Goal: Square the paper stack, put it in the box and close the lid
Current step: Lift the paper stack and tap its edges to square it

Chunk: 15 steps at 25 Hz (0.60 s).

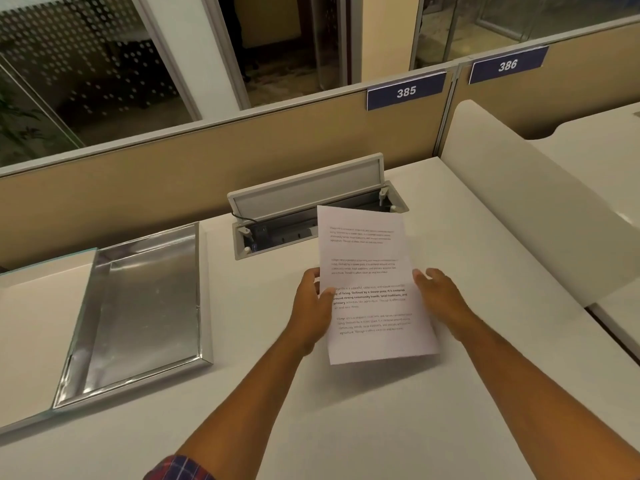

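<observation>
Hands, left hand (313, 306) and right hand (441, 299), grip the white printed paper stack (374, 289) by its sides above the white desk (346, 410), probably squaring it; next comes the open shiny silver box (145, 306) at left.

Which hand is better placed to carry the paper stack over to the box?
Left. The left hand grips the paper stack on the edge facing the open silver box, which lies to the left; the right hand is on the far side.

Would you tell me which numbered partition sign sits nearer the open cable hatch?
The 385 sign, almost directly above the cable hatch; the 386 sign hangs farther right.
</observation>
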{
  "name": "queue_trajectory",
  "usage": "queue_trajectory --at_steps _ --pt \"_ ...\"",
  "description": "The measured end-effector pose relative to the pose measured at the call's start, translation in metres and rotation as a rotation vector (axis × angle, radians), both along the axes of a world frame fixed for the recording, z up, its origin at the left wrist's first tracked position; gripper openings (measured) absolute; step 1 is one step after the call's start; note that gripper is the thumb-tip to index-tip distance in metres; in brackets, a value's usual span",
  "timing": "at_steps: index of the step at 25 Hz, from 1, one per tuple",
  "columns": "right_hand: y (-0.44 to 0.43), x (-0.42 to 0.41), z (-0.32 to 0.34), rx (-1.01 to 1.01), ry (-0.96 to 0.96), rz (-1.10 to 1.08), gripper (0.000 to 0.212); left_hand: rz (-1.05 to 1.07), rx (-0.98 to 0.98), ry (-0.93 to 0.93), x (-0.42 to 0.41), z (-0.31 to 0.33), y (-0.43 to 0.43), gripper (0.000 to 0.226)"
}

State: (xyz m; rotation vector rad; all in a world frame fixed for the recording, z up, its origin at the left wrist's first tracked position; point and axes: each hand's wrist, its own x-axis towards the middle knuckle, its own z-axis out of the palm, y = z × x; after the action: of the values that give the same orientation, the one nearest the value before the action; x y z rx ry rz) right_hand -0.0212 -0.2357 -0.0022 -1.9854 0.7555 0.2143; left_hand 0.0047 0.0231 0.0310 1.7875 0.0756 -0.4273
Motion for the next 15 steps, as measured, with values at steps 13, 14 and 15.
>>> queue_trajectory --at_steps 13,14,15 --pt "0.143 -0.035 0.07 0.258 -0.354 0.169 0.016 0.117 0.011 -0.158 -0.086 0.024 0.169 0.03" --pt "0.157 -0.039 0.071 0.227 -0.387 0.185 0.016 0.138 0.031 -0.192 -0.091 0.023 0.18 0.03" --pt "0.172 -0.044 0.073 0.203 -0.42 0.198 0.017 0.16 0.049 -0.226 -0.096 0.022 0.189 0.03"
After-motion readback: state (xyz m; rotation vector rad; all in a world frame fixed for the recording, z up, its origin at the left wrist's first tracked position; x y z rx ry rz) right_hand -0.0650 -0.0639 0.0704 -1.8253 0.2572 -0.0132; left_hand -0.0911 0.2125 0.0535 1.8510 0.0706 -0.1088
